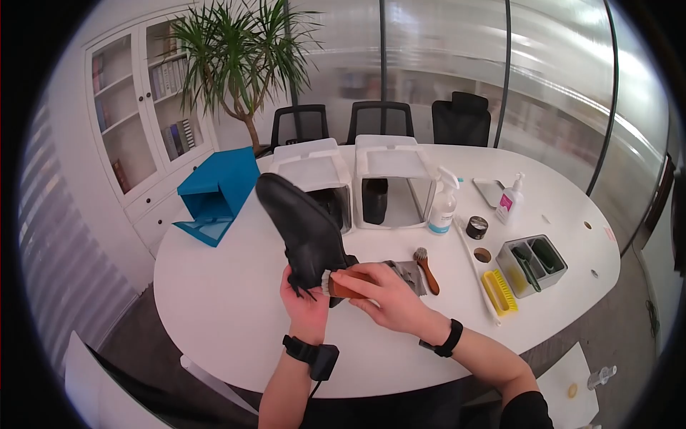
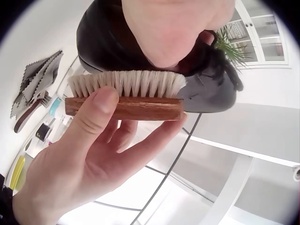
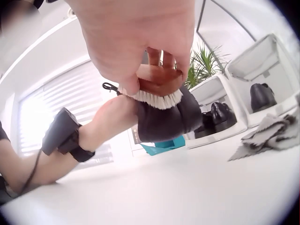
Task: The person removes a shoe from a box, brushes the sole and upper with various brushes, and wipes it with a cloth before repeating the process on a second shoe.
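Note:
A black lace-up shoe is held up over the table, toe pointing up and away. My left hand supports it at its opening, the fingers mostly hidden by the shoe; the left wrist view shows this hand against the opening. My right hand pinches a wooden brush with pale bristles between thumb and fingers. In the right wrist view the brush has its bristles against the shoe, near the heel. Laces hang loose beside my left hand.
Beyond the shoe stand two white boxes with dark shoes inside, and a blue bin at left. To the right are a grey cloth, small brush, spray bottle, round tin, yellow brush and metal container.

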The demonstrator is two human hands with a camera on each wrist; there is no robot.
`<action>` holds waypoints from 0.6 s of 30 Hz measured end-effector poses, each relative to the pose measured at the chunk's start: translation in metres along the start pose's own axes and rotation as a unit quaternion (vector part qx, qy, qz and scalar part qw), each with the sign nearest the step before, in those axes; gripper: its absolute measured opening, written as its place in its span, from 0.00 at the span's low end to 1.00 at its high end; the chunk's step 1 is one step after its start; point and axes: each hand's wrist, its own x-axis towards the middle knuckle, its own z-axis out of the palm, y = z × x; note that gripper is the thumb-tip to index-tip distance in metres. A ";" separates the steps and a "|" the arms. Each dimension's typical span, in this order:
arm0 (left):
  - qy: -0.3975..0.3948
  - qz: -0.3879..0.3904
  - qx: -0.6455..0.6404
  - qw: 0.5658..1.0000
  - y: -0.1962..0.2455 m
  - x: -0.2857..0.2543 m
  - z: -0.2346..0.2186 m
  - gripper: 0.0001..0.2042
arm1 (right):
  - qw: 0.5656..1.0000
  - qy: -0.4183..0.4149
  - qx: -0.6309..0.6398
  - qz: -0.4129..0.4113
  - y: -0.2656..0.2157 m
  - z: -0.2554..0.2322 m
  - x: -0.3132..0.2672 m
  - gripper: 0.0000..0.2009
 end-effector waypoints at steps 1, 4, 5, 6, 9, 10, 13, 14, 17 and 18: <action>-0.141 -0.067 -0.086 0.984 0.003 0.000 -0.002 0.17 | 1.000 0.022 -0.004 -0.009 0.003 -0.001 0.002 0.33; -0.089 -0.068 -0.054 0.992 -0.005 -0.008 0.006 0.18 | 0.993 0.117 -0.018 -0.022 0.008 -0.008 0.020 0.32; -0.082 -0.096 -0.066 0.990 -0.008 -0.008 0.007 0.18 | 0.985 0.169 -0.033 -0.030 0.006 -0.012 0.029 0.30; -0.078 -0.104 -0.066 0.989 -0.011 -0.009 0.008 0.18 | 0.984 0.171 -0.036 -0.023 0.004 -0.016 0.038 0.30; 0.016 -0.106 -0.030 0.994 -0.018 -0.011 0.007 0.18 | 0.967 0.256 0.000 0.016 0.000 -0.023 0.055 0.30; -0.032 -0.123 -0.044 0.991 -0.016 -0.009 -0.001 0.18 | 0.967 0.256 -0.003 0.021 0.001 -0.020 0.052 0.30; -0.076 -0.106 -0.048 0.990 -0.007 -0.008 -0.018 0.18 | 0.971 0.233 -0.018 0.041 0.003 -0.008 0.030 0.31; -0.069 -0.073 -0.038 0.994 -0.006 -0.004 -0.022 0.19 | 0.980 0.188 0.001 0.071 0.002 -0.005 0.018 0.32; -0.018 0.006 0.006 1.000 0.004 0.004 -0.011 0.20 | 0.987 0.102 0.005 0.123 0.000 -0.011 -0.019 0.31; -0.008 -0.016 -0.026 0.999 0.011 0.006 -0.012 0.19 | 0.986 0.030 -0.001 0.163 -0.001 -0.021 -0.029 0.28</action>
